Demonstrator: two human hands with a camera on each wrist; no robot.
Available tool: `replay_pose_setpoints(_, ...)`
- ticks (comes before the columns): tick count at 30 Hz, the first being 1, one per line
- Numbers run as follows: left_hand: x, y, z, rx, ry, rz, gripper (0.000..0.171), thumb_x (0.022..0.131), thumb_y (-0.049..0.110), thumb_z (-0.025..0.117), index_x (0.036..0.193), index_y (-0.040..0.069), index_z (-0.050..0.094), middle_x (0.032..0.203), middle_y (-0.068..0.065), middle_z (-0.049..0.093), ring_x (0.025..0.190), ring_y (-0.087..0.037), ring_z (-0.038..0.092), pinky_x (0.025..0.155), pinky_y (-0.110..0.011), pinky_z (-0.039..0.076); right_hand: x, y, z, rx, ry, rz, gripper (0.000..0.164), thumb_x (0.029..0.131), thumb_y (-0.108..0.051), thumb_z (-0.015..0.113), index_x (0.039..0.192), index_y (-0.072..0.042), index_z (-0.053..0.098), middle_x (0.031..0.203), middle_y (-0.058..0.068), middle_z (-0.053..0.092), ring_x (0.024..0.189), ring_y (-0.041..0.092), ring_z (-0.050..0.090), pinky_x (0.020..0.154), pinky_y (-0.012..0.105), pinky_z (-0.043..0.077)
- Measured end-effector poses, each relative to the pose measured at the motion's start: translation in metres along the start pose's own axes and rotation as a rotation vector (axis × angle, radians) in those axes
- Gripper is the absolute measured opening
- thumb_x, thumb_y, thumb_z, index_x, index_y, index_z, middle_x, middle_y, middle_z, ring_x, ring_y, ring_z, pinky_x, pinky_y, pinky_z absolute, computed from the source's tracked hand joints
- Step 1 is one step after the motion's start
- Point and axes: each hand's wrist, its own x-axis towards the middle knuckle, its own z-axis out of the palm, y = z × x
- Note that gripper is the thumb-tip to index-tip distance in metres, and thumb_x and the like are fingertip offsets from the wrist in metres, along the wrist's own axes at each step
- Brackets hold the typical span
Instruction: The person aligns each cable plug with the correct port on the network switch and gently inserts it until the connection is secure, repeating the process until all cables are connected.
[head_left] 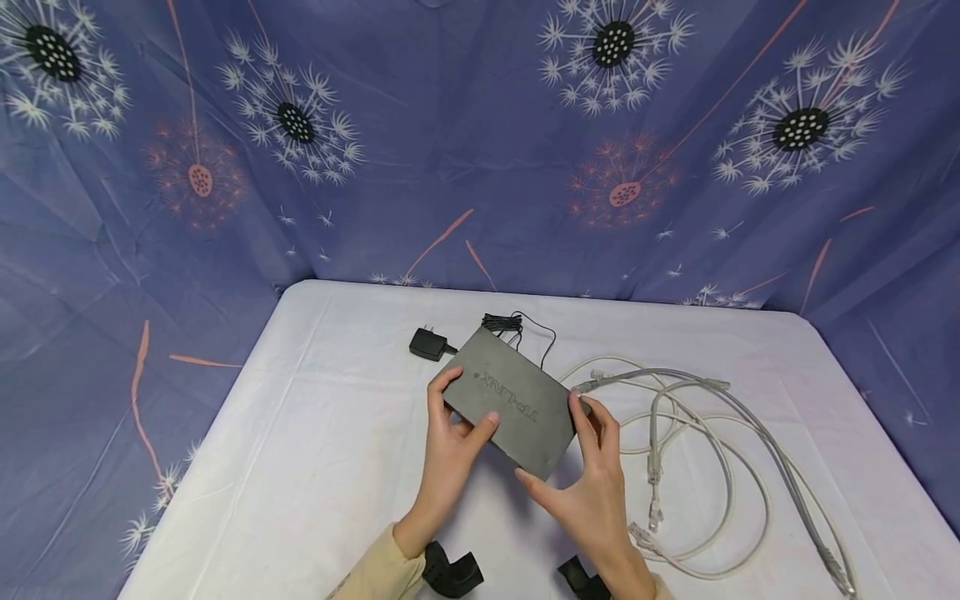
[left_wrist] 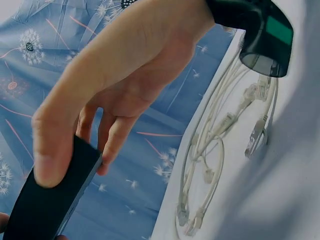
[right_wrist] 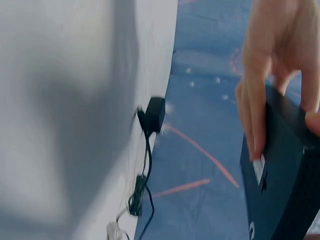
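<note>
A dark grey TP-LINK network box (head_left: 517, 404), its lettering upside down, is held tilted above the white table between both hands. My left hand (head_left: 450, 446) grips the box's left end, thumb lying on the lettered top. At the opposite end, my right hand (head_left: 588, 487) holds the right side, with the thumb at the near corner. The left wrist view shows the left thumb pressed over the box's dark edge (left_wrist: 50, 200). In the right wrist view, fingers reach over a box face (right_wrist: 285, 165) with a pale label partly under them.
A black power adapter (head_left: 428, 343) lies behind the box, its bundled cord (head_left: 501, 322) beside it. Coiled grey and white network cables (head_left: 738, 450) spread over the right of the table (head_left: 315, 467). A blue patterned cloth (head_left: 450, 150) hangs at the back.
</note>
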Motion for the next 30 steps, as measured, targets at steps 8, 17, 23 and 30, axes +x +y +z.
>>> replay_pose_setpoints(8,0.003,-0.003,0.003,0.018,0.088,0.011,0.068,0.087,0.001,0.064,0.142,0.019,0.029,0.141,-0.012,0.032,0.107,-0.03,0.053,0.083,-0.03,0.047,-0.006,-0.01,0.007,-0.075,-0.007,0.027,0.105,0.066,-0.05,0.083,0.144,0.002,0.037,0.136,0.023,0.034,0.12,0.035,0.043,0.101,0.011,0.023)
replay_pose_setpoints(17,0.01,-0.006,-0.004,0.064,0.132,0.015,0.069,0.082,-0.01,0.052,0.141,0.02,0.033,0.136,-0.009,0.037,0.109,-0.026,0.045,0.085,-0.033,0.041,-0.011,-0.016,0.006,-0.008,-0.112,0.131,0.093,0.072,-0.03,0.083,0.147,-0.006,0.035,0.131,0.017,0.036,0.118,0.028,0.042,0.093,0.034,0.032)
replay_pose_setpoints(23,0.009,-0.006,-0.009,0.087,0.165,-0.016,0.068,0.081,-0.007,0.049,0.141,0.021,0.035,0.14,-0.006,0.032,0.117,-0.024,0.037,0.09,-0.038,0.032,-0.009,-0.017,0.006,0.103,-0.142,0.168,0.074,0.079,-0.014,0.077,0.143,-0.008,0.041,0.135,0.012,0.039,0.122,0.026,0.043,0.098,0.026,0.034)
replay_pose_setpoints(30,0.007,-0.008,-0.011,0.116,0.211,-0.031,0.063,0.081,-0.004,0.051,0.138,0.021,0.039,0.147,0.001,0.025,0.132,-0.018,0.022,0.101,-0.043,0.017,-0.01,-0.018,0.007,0.241,-0.162,0.191,0.063,0.082,-0.006,0.073,0.139,-0.006,0.046,0.133,0.008,0.046,0.123,0.022,0.046,0.098,0.021,0.037)
